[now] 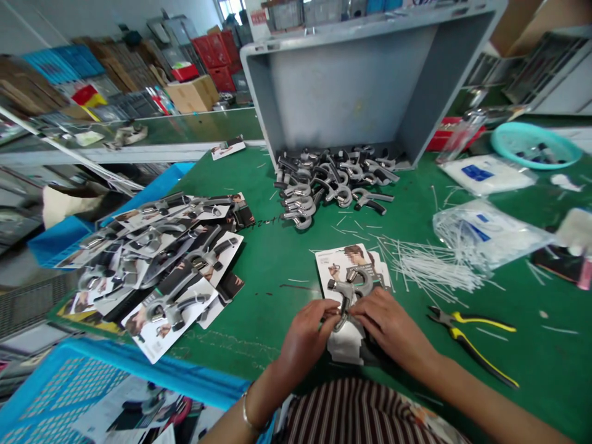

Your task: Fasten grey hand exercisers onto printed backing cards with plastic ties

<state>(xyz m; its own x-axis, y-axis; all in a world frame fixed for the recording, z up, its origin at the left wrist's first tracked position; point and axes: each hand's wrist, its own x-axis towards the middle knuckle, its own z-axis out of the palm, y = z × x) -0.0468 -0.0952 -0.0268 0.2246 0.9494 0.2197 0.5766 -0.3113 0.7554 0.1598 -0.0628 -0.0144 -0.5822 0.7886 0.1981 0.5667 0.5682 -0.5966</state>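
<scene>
Both hands meet over a grey and black hand grip (pixel 358 282) that lies on a printed white card (pixel 327 259) near the table's front edge. My left hand (pixel 309 330) is closed, its fingertips pinching the lower part of the grip. From the other side my right hand (pixel 386 320) is closed on the same grip, thumb and forefinger pressed together beside the left fingertips. More cards stick out beneath the top one. Whether the fingers also hold a thin tie cannot be made out.
Carded grips (pixel 173 299) are heaped at left, above a blue basket (pixel 60 382). Loose grips (pixel 335 179) spill from a tipped grey crate (pixel 342 86). White ties (pixel 430 265), pliers (pixel 456 324), plastic bags (pixel 490 231) and a turquoise bowl (pixel 513 137) lie at right.
</scene>
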